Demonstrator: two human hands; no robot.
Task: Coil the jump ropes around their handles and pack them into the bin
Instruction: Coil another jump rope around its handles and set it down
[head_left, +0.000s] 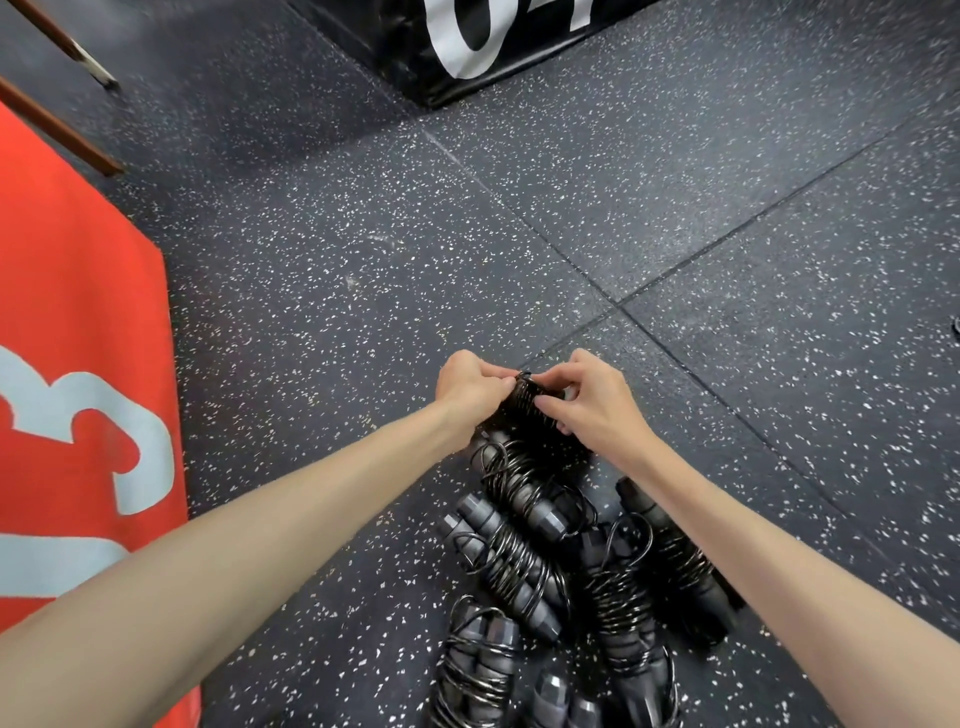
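I pinch the coiled rope (527, 410) above the floor pile (571, 571) with my left hand (470, 387) and right hand (587, 395), probably tucking its end, so I keep the wraps tight.

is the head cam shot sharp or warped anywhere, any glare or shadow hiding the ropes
Head view: even, soft light; wide-angle bend curves the floor seams and stretches the forearms; faint sheen on the coiled ropes, no blinding glare; the bundle gripped by the left hand and right hand is dark and slightly soft, so its coils blur together.
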